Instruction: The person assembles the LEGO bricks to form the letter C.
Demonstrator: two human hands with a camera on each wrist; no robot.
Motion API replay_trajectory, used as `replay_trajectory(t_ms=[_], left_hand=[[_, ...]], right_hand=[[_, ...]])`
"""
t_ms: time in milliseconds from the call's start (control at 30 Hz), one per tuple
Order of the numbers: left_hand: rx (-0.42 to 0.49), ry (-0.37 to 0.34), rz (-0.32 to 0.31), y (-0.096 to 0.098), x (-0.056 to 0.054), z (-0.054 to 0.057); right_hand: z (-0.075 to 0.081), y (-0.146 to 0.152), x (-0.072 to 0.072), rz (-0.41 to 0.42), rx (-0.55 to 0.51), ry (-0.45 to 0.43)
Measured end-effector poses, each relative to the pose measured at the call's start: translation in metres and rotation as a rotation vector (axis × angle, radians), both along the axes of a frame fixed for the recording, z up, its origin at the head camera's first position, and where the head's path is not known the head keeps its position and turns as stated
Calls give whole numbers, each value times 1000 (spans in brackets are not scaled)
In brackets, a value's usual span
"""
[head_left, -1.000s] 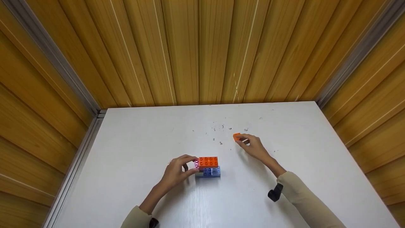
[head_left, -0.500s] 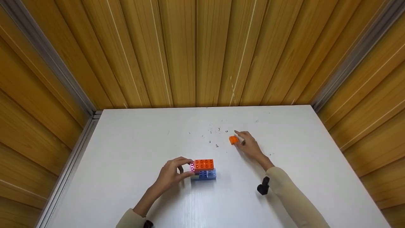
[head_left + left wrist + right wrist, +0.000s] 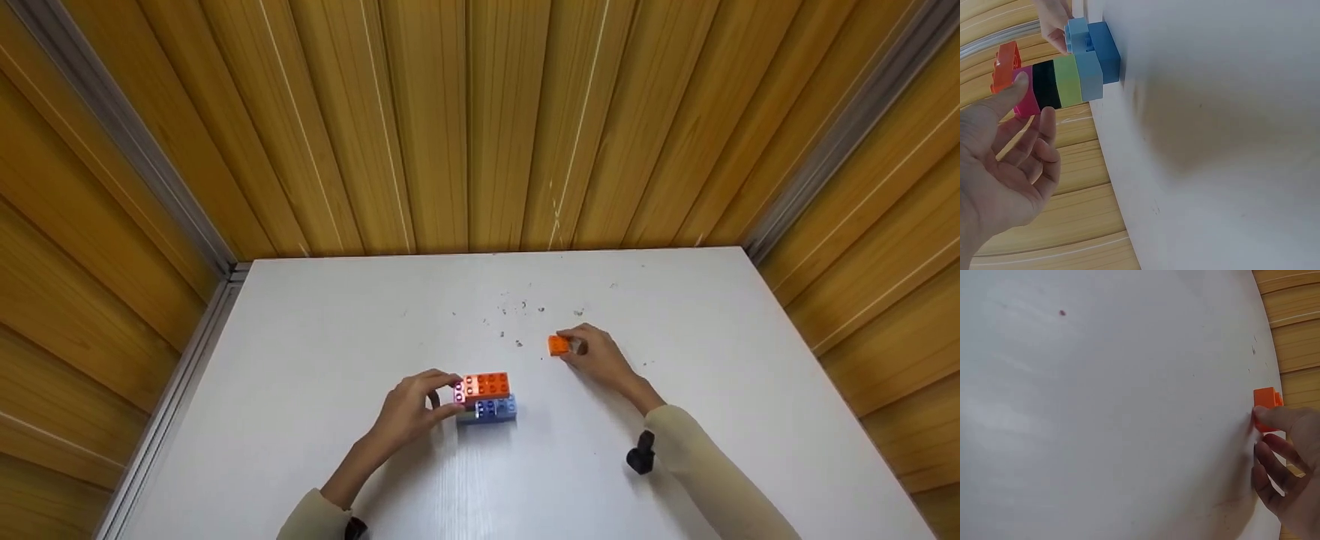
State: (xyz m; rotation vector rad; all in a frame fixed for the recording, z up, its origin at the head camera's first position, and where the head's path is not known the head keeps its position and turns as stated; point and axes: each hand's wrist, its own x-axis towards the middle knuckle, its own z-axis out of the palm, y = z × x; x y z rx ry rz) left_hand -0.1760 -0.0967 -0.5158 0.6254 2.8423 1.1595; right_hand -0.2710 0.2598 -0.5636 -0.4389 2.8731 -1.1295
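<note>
A stack of toy building bricks stands on the white table. My left hand pinches its pink brick between thumb and fingers. Beneath the pink one come a black brick, a yellow-green brick and light blue and blue bricks at the base. An orange brick juts out to the right at the top, over the blue studs. Farther back and to the right, my right hand pinches a small orange brick by its right end, thumb and index finger on its sides.
The white table carries small dark marks behind the bricks. Wood-patterned panels enclose it at the back and sides. A black wrist device hangs by the right sleeve.
The right index finger lifted off the small orange brick half a second ago and now grips it again. That brick has come slightly nearer to me. The left hand and stack stay put.
</note>
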Motion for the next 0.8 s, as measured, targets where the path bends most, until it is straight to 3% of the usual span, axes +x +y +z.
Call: replay_trajectory(t_ms=[133, 333, 433, 667, 800], left_hand=[[-24, 57, -8, -2, 0, 0], [10, 5, -20, -3, 0, 4], [18, 9, -17, -1, 0, 9], [19, 100, -59, 12, -2, 20], [7, 88, -94, 17, -3, 21]], right_hand=[[5, 10, 12, 39, 18, -9], [13, 15, 29, 88, -18, 13], [20, 9, 36, 127, -45, 20], [34, -15, 52, 216, -109, 15], [40, -29, 60, 269, -124, 27]])
